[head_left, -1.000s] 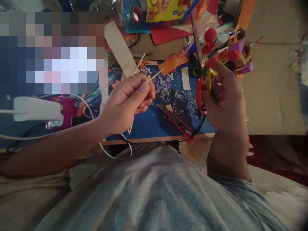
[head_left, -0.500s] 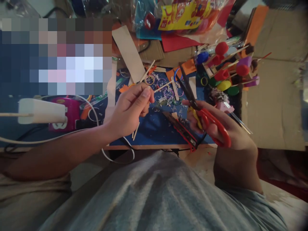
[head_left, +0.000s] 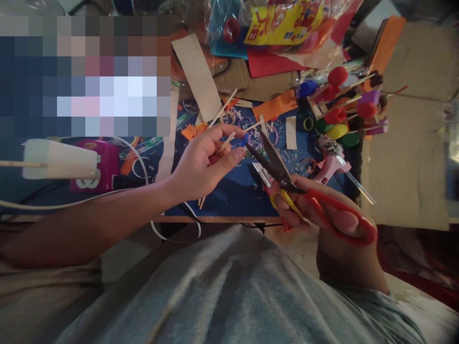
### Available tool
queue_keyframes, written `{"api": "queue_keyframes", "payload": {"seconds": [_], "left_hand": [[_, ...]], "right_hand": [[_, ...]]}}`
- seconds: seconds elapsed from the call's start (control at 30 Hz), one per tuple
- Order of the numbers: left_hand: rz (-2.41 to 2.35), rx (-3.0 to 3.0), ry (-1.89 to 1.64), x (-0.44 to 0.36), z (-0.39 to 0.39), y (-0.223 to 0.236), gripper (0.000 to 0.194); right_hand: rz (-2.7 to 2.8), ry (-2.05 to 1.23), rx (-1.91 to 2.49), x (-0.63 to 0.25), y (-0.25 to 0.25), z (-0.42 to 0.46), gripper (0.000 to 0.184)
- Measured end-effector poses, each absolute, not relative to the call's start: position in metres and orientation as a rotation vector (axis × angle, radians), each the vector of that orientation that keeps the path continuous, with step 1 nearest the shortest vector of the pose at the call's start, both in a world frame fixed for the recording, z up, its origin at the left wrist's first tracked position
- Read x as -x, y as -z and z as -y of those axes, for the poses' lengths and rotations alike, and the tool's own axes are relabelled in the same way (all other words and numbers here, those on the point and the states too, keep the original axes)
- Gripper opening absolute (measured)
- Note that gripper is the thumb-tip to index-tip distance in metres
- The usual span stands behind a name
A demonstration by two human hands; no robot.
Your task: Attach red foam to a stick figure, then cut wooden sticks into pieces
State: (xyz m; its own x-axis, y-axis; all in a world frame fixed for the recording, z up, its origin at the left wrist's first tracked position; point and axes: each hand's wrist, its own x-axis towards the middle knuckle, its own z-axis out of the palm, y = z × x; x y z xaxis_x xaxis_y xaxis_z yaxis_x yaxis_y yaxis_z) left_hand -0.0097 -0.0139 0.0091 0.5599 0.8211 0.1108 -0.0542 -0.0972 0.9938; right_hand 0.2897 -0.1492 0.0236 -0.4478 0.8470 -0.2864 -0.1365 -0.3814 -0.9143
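My left hand (head_left: 211, 162) pinches a small blue band (head_left: 245, 140) between thumb and fingertips. A short thin wooden stick (head_left: 227, 141) also pokes out from among its fingers. My right hand (head_left: 322, 203) grips a pair of scissors (head_left: 278, 174) with red and yellow handles. Their dark blades are parted and point left, the tips close beside the blue band; whether they touch it I cannot tell. Under the right hand lies a utility knife (head_left: 263, 174), mostly covered. Another thin stick (head_left: 253, 126) shows just behind the left fingertips.
Paper scraps and rubber bands litter the blue tabletop (head_left: 236, 200). To the right are a pink glue gun (head_left: 333, 167), colourful caps with sticks (head_left: 337, 112) and cardboard (head_left: 409, 143). A white charger (head_left: 60, 160) sits left with its cable. A plastic bag (head_left: 283, 24) lies behind.
The scissors have come down and swung left, their tips now near my left fingertips. My left fingers have spread somewhat, and a blue band and a short stick now show in them.
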Motion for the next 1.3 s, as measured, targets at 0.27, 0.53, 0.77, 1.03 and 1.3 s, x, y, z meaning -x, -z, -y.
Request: {"api": "queue_keyframes", "payload": {"seconds": [0.27, 0.53, 0.77, 1.03, 1.3], "left_hand": [[-0.686, -1.582, -0.763, 0.008, 0.012, -0.017, 0.025], [-0.758, -1.550, -0.836, 0.007, 0.012, -0.010, 0.028], [-0.801, -1.388, -1.042, 0.006, -0.002, 0.010, 0.047], [-0.677, -1.590, -0.811, 0.006, 0.017, -0.021, 0.044], [-0.607, -1.926, -0.849, 0.011, 0.026, -0.038, 0.031]], "right_hand": [[1.046, -2.013, 0.842, -0.269, -0.030, 0.145, 0.073], [0.997, -1.813, 0.977, -0.246, -0.046, 0.156, 0.055], [0.935, -1.640, 1.242, -0.244, -0.057, 0.162, 0.035], [1.200, -1.824, 1.065, -0.246, -0.044, 0.152, 0.055], [1.788, -1.241, 1.517, -0.240, -0.064, 0.143, 0.056]]}}
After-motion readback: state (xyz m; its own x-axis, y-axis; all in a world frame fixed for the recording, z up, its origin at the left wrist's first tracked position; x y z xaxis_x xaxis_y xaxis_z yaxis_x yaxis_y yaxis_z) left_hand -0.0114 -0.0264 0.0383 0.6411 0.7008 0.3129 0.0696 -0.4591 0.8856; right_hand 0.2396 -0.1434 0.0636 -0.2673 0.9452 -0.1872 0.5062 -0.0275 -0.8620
